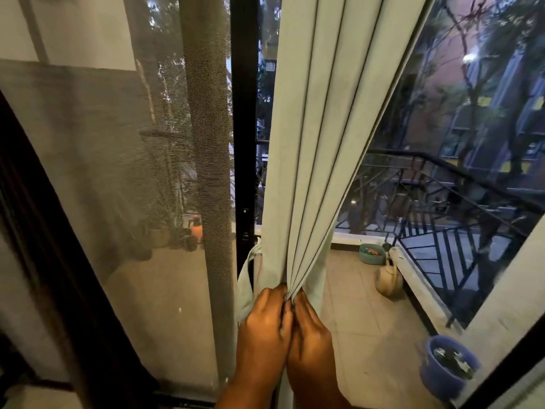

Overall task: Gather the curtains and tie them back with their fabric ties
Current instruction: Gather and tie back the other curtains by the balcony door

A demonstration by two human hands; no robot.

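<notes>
At the lower centre of the frame the left hand (pixel 267 323) and the right hand (pixel 309 332) sit pressed side by side, knuckles up, fingers curled in toward each other and pinching the bunched folds of the pale green curtain (pixel 309 143) between them. The pleats run together into a tight gather right at the fingertips, then fan upward and slightly rightward to the top centre of the frame, where the cloth spreads wide. Below the hands a narrower stretch of the same fabric drops out of the bottom edge. Just left of the gather, a loop of matching fabric tie (pixel 250 267) hangs loose beside the curtain's left edge, knotted near its top and reaching down behind the left hand; neither hand visibly has hold of it. Immediately left again stands a black door frame (pixel 243 113), and beyond it a grey mesh screen (pixel 118 172) fills the left half of the frame. To the right of the curtain, through glass, a tiled balcony floor (pixel 362 335) shows, with a small teal basket (pixel 372 254) and a tan jug-like object (pixel 388 280) against the ledge, a blue flowerpot (pixel 448 367) at the lower right, and a black metal railing (pixel 442 208) in the middle right.
</notes>
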